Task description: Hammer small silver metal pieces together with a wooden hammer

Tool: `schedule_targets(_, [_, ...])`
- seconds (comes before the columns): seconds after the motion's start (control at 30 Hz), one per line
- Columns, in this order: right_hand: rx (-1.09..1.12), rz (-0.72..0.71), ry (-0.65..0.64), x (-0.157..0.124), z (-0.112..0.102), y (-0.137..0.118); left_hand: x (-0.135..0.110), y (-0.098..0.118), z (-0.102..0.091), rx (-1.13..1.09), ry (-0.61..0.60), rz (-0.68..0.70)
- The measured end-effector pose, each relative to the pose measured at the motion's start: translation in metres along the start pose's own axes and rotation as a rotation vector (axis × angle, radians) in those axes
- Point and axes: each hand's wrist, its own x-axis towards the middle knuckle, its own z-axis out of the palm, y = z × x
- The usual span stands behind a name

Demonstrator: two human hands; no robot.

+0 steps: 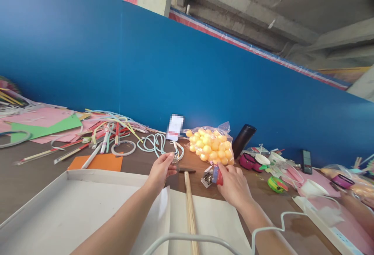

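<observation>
Between the fingertips of my left hand is a small shiny metal piece, too small to name surely. My right hand is closed on a small red-and-blue box. Directly left of that box, touching or nearly so, lies an open white carton of small metal pieces. A hammer lies between my two forearms, its wooden handle pointing toward me and its dark head partly beside my left fingers. Under the handle is a white sheet.
A bag of orange balls and a black bottle stand by the blue wall. Coloured tubes and paper crowd the left. A shallow white box fills the front left. A power strip and another person's hand are right.
</observation>
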Motion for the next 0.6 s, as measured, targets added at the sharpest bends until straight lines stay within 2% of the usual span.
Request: schedule_targets(0.6, [0.038, -0.034, 0.048, -0.0011, 0.0012, -0.0053, 0.0009, -0.0017, 0.0002, 0.005, 0.003, -0.006])
